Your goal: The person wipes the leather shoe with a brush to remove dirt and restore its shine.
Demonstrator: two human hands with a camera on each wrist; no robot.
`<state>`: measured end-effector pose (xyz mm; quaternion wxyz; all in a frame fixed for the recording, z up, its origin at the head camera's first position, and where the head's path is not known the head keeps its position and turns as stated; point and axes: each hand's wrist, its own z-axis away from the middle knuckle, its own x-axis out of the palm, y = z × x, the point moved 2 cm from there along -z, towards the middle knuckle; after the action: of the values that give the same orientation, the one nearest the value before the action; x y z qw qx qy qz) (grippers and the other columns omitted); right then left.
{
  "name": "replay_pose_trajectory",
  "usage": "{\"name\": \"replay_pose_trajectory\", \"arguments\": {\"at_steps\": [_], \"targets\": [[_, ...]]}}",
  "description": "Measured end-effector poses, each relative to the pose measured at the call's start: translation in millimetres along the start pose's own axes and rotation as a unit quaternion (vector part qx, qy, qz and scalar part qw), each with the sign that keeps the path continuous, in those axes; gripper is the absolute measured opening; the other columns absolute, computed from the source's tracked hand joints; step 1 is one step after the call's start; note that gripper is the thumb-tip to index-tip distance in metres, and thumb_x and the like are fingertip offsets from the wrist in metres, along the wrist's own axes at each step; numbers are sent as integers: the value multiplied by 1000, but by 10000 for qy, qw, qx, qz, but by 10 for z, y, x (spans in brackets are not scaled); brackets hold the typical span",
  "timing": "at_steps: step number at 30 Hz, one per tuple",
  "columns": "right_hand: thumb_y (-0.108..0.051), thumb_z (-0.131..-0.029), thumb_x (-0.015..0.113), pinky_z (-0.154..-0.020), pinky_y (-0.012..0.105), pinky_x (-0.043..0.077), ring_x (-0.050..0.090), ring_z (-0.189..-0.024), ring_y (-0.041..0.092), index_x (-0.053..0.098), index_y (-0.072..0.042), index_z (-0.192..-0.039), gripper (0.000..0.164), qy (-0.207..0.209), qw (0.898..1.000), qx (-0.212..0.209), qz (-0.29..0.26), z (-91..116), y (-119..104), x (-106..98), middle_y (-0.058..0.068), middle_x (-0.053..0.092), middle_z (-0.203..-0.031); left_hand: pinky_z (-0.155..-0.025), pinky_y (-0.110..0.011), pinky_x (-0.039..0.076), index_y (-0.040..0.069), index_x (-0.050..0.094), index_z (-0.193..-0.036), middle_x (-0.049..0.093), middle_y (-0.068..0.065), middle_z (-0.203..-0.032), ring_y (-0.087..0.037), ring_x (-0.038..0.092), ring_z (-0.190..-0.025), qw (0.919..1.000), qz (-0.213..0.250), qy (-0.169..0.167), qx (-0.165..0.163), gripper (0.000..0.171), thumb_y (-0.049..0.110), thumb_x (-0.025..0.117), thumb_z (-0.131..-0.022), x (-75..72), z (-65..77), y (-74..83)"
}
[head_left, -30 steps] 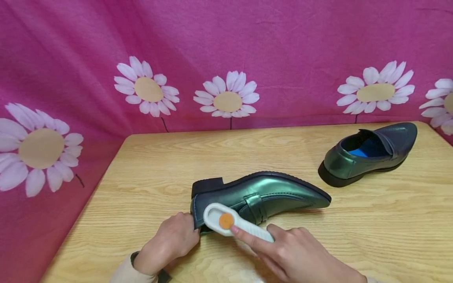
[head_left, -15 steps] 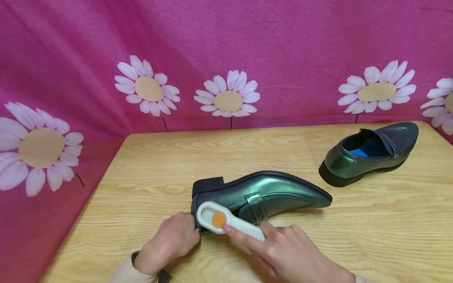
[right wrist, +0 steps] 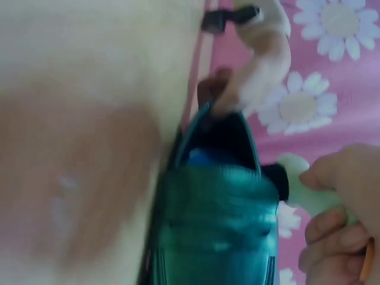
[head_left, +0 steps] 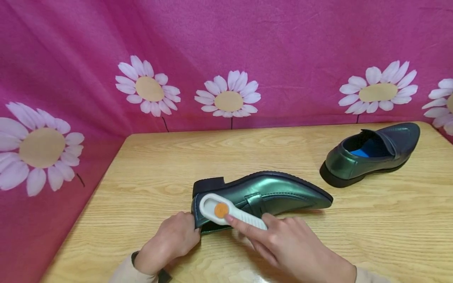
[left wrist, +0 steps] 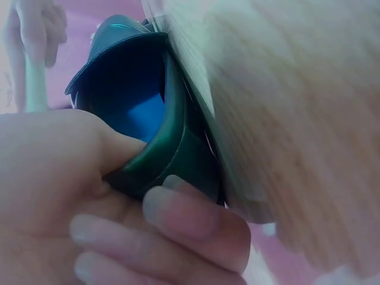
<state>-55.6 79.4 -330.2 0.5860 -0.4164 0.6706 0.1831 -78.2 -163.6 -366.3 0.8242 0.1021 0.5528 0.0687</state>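
A shiny dark green loafer lies on its side on the table, sole away from me and toe to the right. At its heel end my left hand pinches the back rim, thumb inside the opening and fingers outside in the left wrist view. My right hand grips a white-handled brush with a round orange button, index fingertip at the button. In the right wrist view the brush's black head meets the shoe's side near the heel. A blue insole shows inside.
The matching loafer stands upright on its sole at the back right of the wooden table. Behind and to the left hangs a pink cloth with white daisies.
The brush moves left along the shoe's side toward the heel, then slightly up toward the sole, with the right hand. The left hand and both loafers stay in place.
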Motion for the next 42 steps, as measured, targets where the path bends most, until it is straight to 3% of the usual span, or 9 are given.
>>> {"name": "replay_pose_trajectory", "arguments": {"at_steps": [5,12,14,19,24,26,33,40,42], "targets": [[-26,-84,72,-42,20,25,27,-46,5,42,-39,-144,68,847,9929,174,816,-79,72,-43,-6,38,-63,-55,-34,42,-1,58,-78,53,-8,-69,-21,49,-59,10000,-27,-36,-25,18,16,59,-85,7,-15,5],[-28,-94,63,-44,15,28,30,-48,1,43,-39,-144,55,-181,9989,-406,-167,-106,-118,31,-9,41,-62,-54,-35,44,9,52,-69,53,-3,-65,-18,53,-58,9977,81,554,374,15,11,64,-77,15,24,-26],[-27,-92,65,-42,16,25,30,-47,1,45,-37,-143,56,6,9990,-444,47,-153,-126,33,-8,42,-62,-54,-36,44,9,52,-70,53,-3,-65,-18,52,-58,9974,56,603,381,14,11,64,-77,17,23,-31],[-24,-88,67,-38,22,24,33,-44,8,47,-37,-142,58,631,9943,-54,863,-297,-92,22,-1,45,-61,-53,-34,41,1,56,-75,51,-7,-66,-21,48,-55,9998,17,171,94,16,14,60,-84,34,-3,-17],[-25,-96,60,-43,18,28,34,-48,3,42,-39,-144,53,-369,9969,-614,-325,-267,-132,4,-10,41,-59,-55,-34,43,10,55,-73,51,-2,-66,-17,49,-57,9946,569,774,390,17,15,70,-75,45,55,-60],[-26,-97,58,-43,17,27,32,-48,1,43,-40,-143,51,-488,9950,-727,-486,-256,-135,-3,-12,39,-58,-56,-34,43,12,54,-72,52,-1,-65,-16,49,-57,9916,699,973,498,18,14,72,-71,44,63,-75],[-23,-91,63,-38,22,24,37,-43,9,50,-35,-140,52,592,9939,-438,817,-421,-138,99,1,50,-66,-52,-38,44,5,57,-74,54,-5,-62,-17,49,-54,9951,58,822,539,22,22,69,-80,18,-10,-59],[-27,-99,56,-43,17,26,31,-47,1,42,-41,-143,48,-666,9931,-677,-689,-263,-155,-7,-15,34,-55,-52,-30,39,15,56,-68,51,3,-61,-13,45,-55,9866,858,1009,955,21,10,76,-65,7,29,-128],[-27,-98,56,-41,18,24,30,-45,1,44,-41,-142,48,-511,9954,-667,-467,-282,-162,-22,-13,34,-55,-53,-30,40,15,58,-71,53,3,-63,-13,47,-57,9864,881,996,970,19,11,76,-69,1,27,-126]]}}
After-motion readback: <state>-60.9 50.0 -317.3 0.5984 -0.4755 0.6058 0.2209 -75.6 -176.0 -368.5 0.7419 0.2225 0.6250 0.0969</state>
